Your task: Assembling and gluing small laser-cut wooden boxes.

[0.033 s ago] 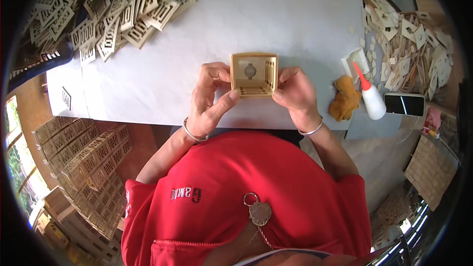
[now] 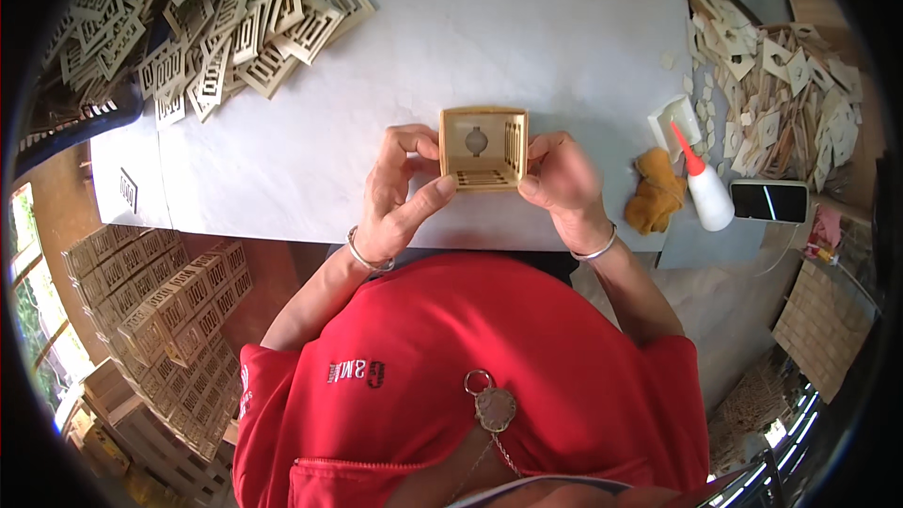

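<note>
Between my two hands is a small pale wooden box (image 2: 499,149), its hollow side facing up toward me. Slots run through its right and lower walls, and the far inner wall has a round cutout with small tabs above and below. My left hand (image 2: 395,193) grips the left side, thumb on the lower left corner and fingers curled along the edge. On the opposite side, my right hand (image 2: 567,179) pinches the right edge with thumb and forefinger; its other fingers are partly hidden. The box's outer underside is out of sight.
Slotted wooden panels (image 2: 268,19) lie heaped at the far left. To the right are an orange-brown cloth (image 2: 656,193), a white squeeze bottle (image 2: 712,199) with a red nozzle, a phone (image 2: 769,200) and piled wood scraps (image 2: 785,103). Stacked slotted boxes (image 2: 174,320) stand beyond the table's left front edge.
</note>
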The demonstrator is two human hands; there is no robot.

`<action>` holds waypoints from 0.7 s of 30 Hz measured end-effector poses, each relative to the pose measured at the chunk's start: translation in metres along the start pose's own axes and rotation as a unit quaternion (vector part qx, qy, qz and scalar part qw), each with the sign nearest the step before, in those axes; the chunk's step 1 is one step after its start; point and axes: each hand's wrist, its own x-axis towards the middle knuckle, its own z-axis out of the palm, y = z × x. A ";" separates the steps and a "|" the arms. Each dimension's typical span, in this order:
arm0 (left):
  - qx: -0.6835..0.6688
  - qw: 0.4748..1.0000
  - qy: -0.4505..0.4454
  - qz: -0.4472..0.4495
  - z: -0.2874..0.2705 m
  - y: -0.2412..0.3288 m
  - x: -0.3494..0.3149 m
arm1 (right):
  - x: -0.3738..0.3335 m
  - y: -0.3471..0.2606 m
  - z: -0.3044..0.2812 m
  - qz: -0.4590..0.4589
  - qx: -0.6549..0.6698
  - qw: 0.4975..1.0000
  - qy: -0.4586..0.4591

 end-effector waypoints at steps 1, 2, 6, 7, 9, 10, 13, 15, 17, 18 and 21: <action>-0.033 0.998 -0.002 -0.052 -0.003 0.004 0.002 | 0.004 -0.005 -0.002 0.027 -0.019 0.999 -0.012; -0.067 0.992 -0.004 -0.110 -0.003 0.005 -0.001 | 0.004 -0.006 -0.003 0.059 -0.036 0.997 -0.022; -0.046 0.988 0.078 -0.129 -0.001 0.018 0.016 | 0.020 -0.014 -0.005 0.045 -0.078 0.995 0.034; -0.005 0.986 0.113 -0.119 0.001 0.020 0.025 | 0.026 -0.017 -0.001 0.027 -0.073 0.995 0.054; 0.009 0.985 0.113 -0.129 0.004 0.022 0.039 | 0.038 -0.018 0.004 0.038 -0.083 0.994 0.062; 0.023 0.984 0.112 -0.137 0.005 0.021 0.044 | 0.043 -0.017 0.006 0.047 -0.093 0.992 0.070; 0.032 0.988 0.103 -0.115 0.006 0.017 0.050 | 0.049 -0.020 0.009 0.028 -0.098 0.993 0.061; 0.042 0.989 0.098 -0.098 0.004 0.018 0.047 | 0.047 -0.020 0.010 0.012 -0.093 0.995 0.044; 0.043 0.993 0.070 -0.084 0.000 0.010 0.046 | 0.048 -0.019 0.006 0.019 -0.123 0.992 0.037; 0.043 0.993 0.071 -0.080 -0.002 0.009 0.048 | 0.051 -0.019 0.004 0.015 -0.124 0.992 0.035; -0.038 0.991 0.032 -0.127 -0.011 0.005 0.039 | 0.044 -0.014 -0.008 0.066 -0.115 0.991 0.013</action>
